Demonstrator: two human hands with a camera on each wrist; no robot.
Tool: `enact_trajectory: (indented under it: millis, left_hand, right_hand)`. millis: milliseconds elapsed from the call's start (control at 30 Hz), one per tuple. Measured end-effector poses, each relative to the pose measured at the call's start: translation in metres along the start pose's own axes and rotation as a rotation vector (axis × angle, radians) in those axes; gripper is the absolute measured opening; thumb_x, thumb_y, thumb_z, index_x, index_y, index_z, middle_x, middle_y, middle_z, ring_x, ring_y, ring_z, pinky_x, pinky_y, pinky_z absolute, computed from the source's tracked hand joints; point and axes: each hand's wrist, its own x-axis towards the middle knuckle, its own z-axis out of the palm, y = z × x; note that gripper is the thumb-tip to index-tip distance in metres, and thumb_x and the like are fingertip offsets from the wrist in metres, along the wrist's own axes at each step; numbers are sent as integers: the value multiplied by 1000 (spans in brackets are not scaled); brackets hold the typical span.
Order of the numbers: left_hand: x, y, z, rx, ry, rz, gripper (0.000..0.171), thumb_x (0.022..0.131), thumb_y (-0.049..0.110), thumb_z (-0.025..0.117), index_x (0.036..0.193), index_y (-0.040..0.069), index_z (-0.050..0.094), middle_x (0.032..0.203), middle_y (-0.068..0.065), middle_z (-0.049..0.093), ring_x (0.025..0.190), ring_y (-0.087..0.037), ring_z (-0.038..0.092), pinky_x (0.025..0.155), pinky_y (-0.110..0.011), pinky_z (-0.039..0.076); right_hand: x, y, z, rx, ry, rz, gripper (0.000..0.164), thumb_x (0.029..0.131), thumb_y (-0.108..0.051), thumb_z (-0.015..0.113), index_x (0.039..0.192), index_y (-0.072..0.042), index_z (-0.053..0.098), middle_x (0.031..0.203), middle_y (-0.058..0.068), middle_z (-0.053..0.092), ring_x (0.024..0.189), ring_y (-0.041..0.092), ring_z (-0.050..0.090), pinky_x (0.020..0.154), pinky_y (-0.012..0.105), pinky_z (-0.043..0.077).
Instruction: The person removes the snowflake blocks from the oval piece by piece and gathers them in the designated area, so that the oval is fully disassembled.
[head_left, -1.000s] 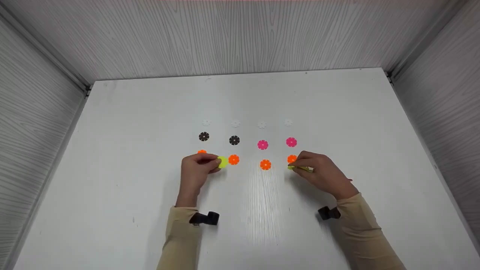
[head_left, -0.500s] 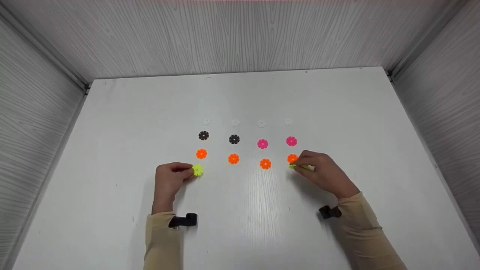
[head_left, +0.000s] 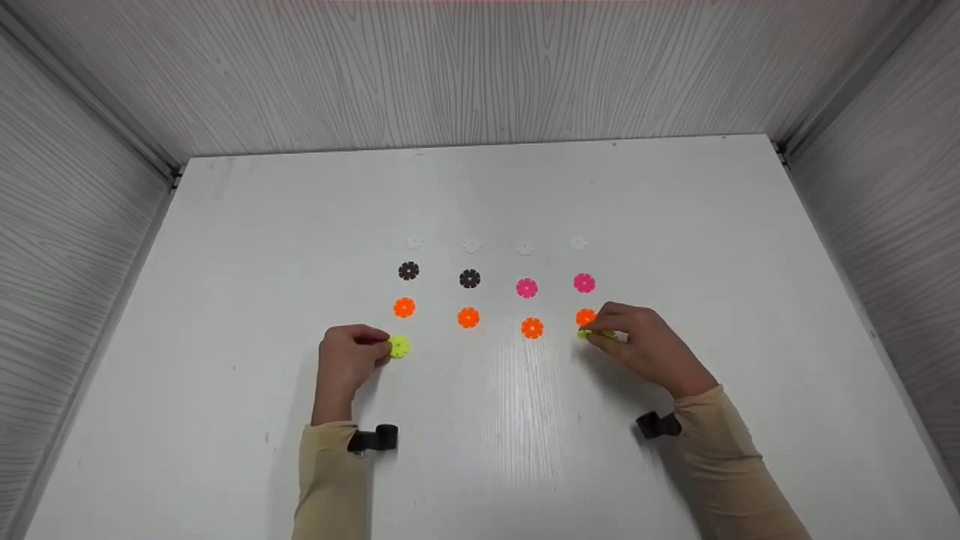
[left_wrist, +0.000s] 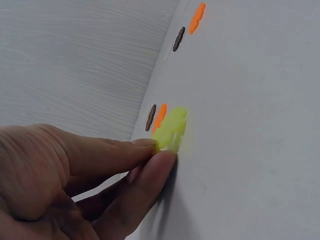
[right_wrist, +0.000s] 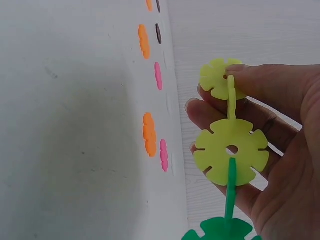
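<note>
With the far panel (head_left: 480, 75) at twelve o'clock, reading from the middle of the table (head_left: 480, 420), the beige sleeves (head_left: 334, 480) enter from about seven and four o'clock, a dark mount (head_left: 375, 437) at each wrist.

Between eight and nine o'clock the left hand (head_left: 349, 367) pinches a yellow disc (head_left: 400, 346) at its rim between thumb and fingertips, which seems to leave most of its notched face free. The disc is at six o'clock from the nearest orange one; whether it touches the table I cannot tell.

Just past three o'clock the right hand (head_left: 651, 349) holds a chain (right_wrist: 215, 150) of yellow and green discs, thumb on the end yellow one and fingers behind, a grip that probably steadies the links. Neighbouring discs stand crosswise, presumably because their slots interlock.

Beyond lie four orange discs (head_left: 463, 317), the one at three o'clock partly covered by the right hand; then two blackish discs (head_left: 465, 278) towards ten and eleven, two pink discs (head_left: 523, 288) towards one and two; farthest, four white discs (head_left: 471, 245). The gaps between them likely give fingertips room.
</note>
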Motion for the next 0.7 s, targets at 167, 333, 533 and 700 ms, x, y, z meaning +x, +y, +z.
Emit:
enact_trajectory:
  millis: [167, 333, 533, 700]
  left_hand:
    - [1, 1, -2, 67, 32, 19, 18, 90, 9, 68, 103, -2, 72, 95, -15, 67, 81, -23, 64, 71, -26, 55]
    - [-3, 5, -1, 140, 98, 54, 24, 94, 20, 65, 106, -1, 72, 93, -13, 68, 82, -25, 60, 72, -30, 53]
    - [-15, 20, 5, 89, 155, 239, 23, 94, 18, 67, 108, 0, 72, 100, -12, 67, 92, -26, 58, 77, -35, 53]
    - [-22, 33, 24, -80, 48, 413, 18, 91, 13, 71, 105, 2, 74, 99, -6, 69, 95, -21, 61, 78, -32, 55]
  right_hand:
    - [0, 2, 0, 10, -4, -4, 11, 89, -3, 72, 93, -11, 78, 83, -13, 61, 78, 10, 57, 71, 27, 53]
    - [1, 0, 0, -9, -12, -3, 12, 88, -3, 73, 96, -10, 78, 86, -13, 63, 81, 9, 58, 72, 27, 54]
    - [2, -2, 0, -22, 5, 23, 9, 88, -8, 74, 96, -13, 76, 90, -11, 67, 86, 10, 61, 77, 37, 56]
    - [4, -9, 1, -14, -4, 114, 6, 90, -15, 74, 90, -19, 69, 91, -11, 68, 89, 11, 62, 74, 36, 54]
